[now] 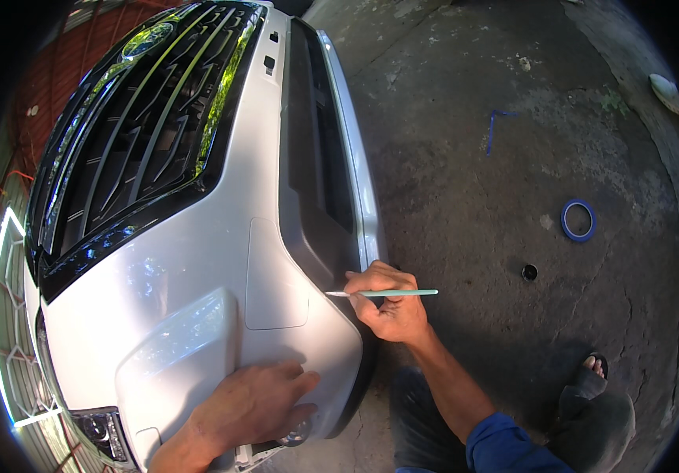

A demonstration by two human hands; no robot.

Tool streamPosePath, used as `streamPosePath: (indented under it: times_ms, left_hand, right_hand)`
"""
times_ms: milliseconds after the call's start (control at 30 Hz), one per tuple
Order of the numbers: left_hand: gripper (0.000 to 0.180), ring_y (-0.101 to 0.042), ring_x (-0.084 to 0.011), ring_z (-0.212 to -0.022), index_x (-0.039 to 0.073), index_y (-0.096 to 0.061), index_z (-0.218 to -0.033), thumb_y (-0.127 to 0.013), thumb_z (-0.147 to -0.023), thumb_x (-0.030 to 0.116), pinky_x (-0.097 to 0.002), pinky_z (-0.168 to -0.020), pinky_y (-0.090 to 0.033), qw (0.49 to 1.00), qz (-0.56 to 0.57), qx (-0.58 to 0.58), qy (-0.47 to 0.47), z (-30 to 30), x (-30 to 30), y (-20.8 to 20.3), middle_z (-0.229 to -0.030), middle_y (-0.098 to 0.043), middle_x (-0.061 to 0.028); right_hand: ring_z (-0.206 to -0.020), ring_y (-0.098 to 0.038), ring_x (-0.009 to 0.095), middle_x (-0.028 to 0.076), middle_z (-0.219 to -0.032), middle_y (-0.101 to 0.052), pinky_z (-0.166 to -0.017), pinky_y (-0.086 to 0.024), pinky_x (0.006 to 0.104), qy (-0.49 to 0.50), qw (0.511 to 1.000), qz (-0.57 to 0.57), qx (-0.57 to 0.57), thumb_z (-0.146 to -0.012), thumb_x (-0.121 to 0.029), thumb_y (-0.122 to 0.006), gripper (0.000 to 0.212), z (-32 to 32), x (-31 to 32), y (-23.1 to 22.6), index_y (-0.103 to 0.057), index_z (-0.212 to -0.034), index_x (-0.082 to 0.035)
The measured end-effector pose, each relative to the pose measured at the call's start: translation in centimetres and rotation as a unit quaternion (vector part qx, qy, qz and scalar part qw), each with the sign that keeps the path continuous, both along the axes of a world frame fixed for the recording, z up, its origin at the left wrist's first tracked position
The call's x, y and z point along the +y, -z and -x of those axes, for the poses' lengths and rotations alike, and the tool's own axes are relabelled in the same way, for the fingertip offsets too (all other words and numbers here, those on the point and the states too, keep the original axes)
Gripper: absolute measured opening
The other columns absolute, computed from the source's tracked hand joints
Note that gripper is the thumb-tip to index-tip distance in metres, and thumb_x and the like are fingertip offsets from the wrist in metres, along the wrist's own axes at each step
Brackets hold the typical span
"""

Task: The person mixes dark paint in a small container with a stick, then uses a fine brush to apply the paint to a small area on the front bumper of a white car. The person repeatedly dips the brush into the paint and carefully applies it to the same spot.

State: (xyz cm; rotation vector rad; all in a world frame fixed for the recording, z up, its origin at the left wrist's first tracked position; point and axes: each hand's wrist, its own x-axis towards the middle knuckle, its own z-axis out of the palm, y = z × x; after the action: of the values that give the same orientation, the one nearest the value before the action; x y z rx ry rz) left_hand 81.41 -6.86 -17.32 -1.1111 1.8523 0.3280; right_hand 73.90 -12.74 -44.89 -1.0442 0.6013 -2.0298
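A white car bumper (197, 236) fills the left and middle of the picture, with dark grey lower trim (308, 229) along its right side. My right hand (391, 303) pinches a thin paintbrush (414, 292) with a pale green handle. The brush lies almost level, its tip pointing left at the seam where the white panel meets the dark trim; whether it touches cannot be made out. Lower down, my left hand (257, 402) is on or just over the white bumper, fingers spread and a little blurred, holding nothing visible. A square-outlined cover (276, 276) lies between the hands.
On the concrete floor to the right are a blue tape roll (566, 223), a small round black container (529, 273) and a bent blue tape strip (491, 134). A black grille (134, 134) is at upper left. My sandalled foot (594, 365) stands lower right.
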Motion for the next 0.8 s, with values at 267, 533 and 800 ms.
streamPosePath:
  times_ms: [267, 533, 800]
  left_hand:
    - [0.032, -0.071, -0.0372, -0.105, 0.005, -0.067, -0.119, -0.069, -0.100, 0.030, -0.0490, -0.090, -0.059, 1.000, 0.001, 0.004, -0.019, 0.28, 0.12, -0.08, -0.108, -0.068, -0.0144]
    - [0.033, -0.071, -0.0373, -0.105, 0.005, -0.066, -0.120, -0.070, -0.099, 0.030, -0.0488, -0.090, -0.059, 1.000, -0.002, 0.002, -0.014, 0.28, 0.10, -0.05, -0.109, -0.068, -0.0144]
    - [0.039, -0.075, -0.0397, -0.100, 0.009, -0.067, -0.129, -0.071, -0.100, 0.034, -0.0485, -0.087, -0.061, 1.000, -0.001, -0.006, -0.001, -0.01, 0.05, -0.02, -0.121, -0.073, -0.0152]
  right_hand:
    - [-0.063, -0.059, 0.016, 0.007, -0.072, -0.070, -0.072, -0.060, 0.0335, 0.006, 1.000, 0.009, -0.003, -0.077, 0.002, -0.069, 0.015, -0.09, -0.13, 0.04, -0.076, -0.090, 0.000]
    - [-0.063, -0.060, 0.017, 0.007, -0.073, -0.070, -0.076, -0.062, 0.0351, 0.007, 1.000, 0.006, -0.001, -0.077, 0.004, -0.068, 0.016, -0.06, -0.09, 0.06, -0.076, -0.090, 0.000]
    - [-0.063, -0.060, 0.017, 0.008, -0.073, -0.071, -0.080, -0.065, 0.0376, 0.001, 1.000, 0.002, 0.005, -0.077, 0.004, -0.067, 0.016, 0.06, 0.04, 0.11, -0.075, -0.090, 0.001]
